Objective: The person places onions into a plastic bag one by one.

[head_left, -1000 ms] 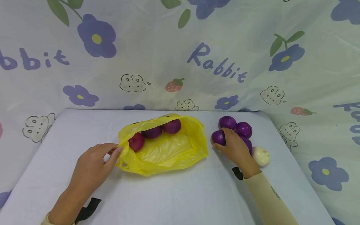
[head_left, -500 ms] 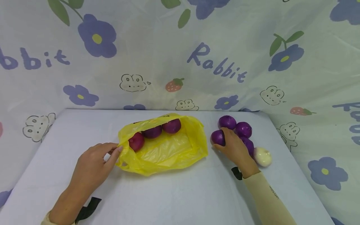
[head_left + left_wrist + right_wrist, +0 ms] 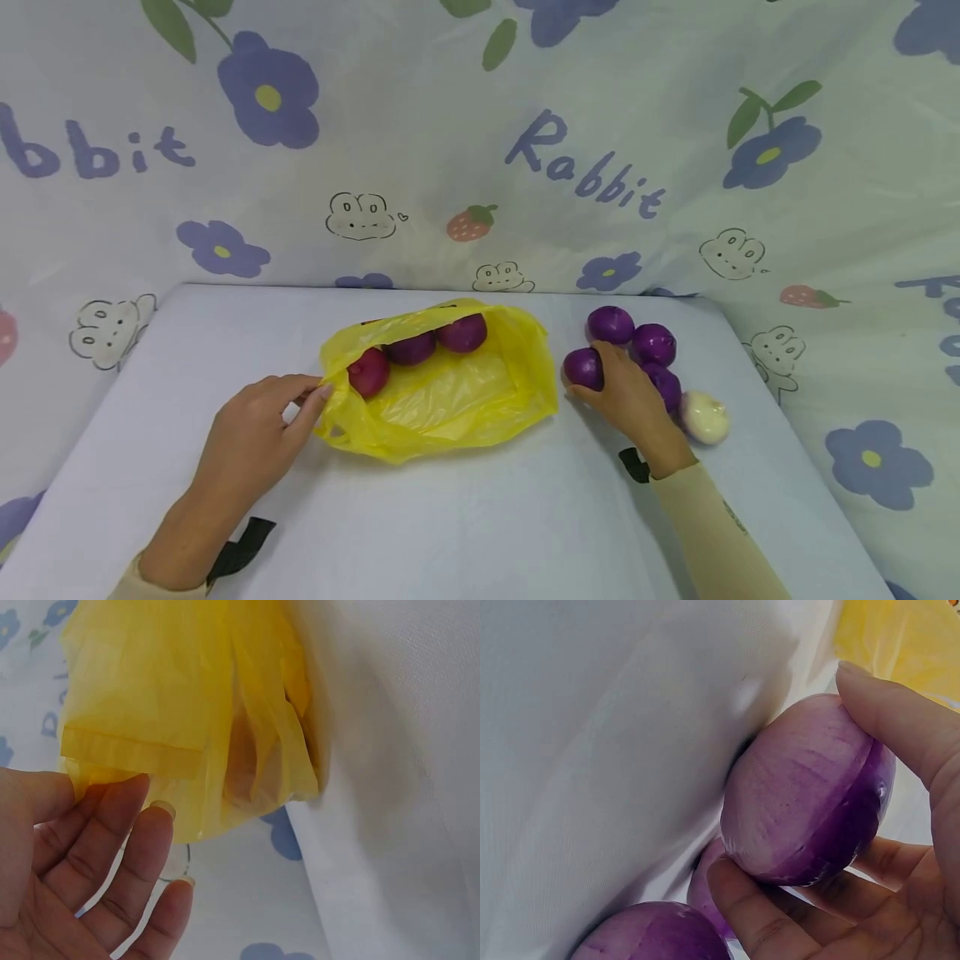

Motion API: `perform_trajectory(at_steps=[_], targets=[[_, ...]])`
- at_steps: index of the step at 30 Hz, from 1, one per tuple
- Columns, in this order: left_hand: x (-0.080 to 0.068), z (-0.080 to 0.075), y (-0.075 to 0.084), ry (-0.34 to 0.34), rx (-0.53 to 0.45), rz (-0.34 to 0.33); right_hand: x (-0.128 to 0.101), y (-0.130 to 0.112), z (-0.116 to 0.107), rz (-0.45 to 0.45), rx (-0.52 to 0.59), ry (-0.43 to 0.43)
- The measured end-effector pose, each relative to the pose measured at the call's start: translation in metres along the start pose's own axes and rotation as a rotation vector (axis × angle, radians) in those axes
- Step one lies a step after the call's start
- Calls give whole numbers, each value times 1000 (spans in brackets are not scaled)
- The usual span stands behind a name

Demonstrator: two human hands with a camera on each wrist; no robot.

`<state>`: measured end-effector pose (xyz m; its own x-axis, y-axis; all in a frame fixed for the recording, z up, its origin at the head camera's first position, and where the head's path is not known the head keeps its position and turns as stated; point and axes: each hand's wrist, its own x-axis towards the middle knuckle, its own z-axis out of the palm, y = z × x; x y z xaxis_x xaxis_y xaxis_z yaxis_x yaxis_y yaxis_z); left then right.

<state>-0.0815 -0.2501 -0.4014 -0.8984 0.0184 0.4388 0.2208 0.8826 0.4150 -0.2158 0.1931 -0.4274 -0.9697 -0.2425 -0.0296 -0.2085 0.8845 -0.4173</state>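
A yellow plastic bag [image 3: 450, 392] lies open on the white table [image 3: 465, 517], with three purple onions [image 3: 411, 347] inside near its far edge. My left hand [image 3: 255, 433] pinches the bag's left rim [image 3: 142, 761] between thumb and fingers. To the right of the bag, my right hand [image 3: 626, 392] grips a purple onion [image 3: 582, 367] [image 3: 806, 802], thumb and fingers curled around it. More purple onions [image 3: 652, 343] lie just beyond that hand, touching one another.
A pale peeled onion [image 3: 703, 416] sits right of my right wrist near the table's right edge. A flower-and-rabbit printed cloth [image 3: 480, 150] hangs behind and drapes at both sides. Bare table surface spreads toward the front.
Both hands keep their holds and barely move. The view has shifted slightly; the pale onion rolled a little to the right since a second ago.
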Motion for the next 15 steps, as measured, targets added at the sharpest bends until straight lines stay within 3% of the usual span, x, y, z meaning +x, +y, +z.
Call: perform_trajectory(at_steps=[15], targets=[[0, 1, -1, 9, 5, 4, -1, -2, 0, 2, 10, -1]])
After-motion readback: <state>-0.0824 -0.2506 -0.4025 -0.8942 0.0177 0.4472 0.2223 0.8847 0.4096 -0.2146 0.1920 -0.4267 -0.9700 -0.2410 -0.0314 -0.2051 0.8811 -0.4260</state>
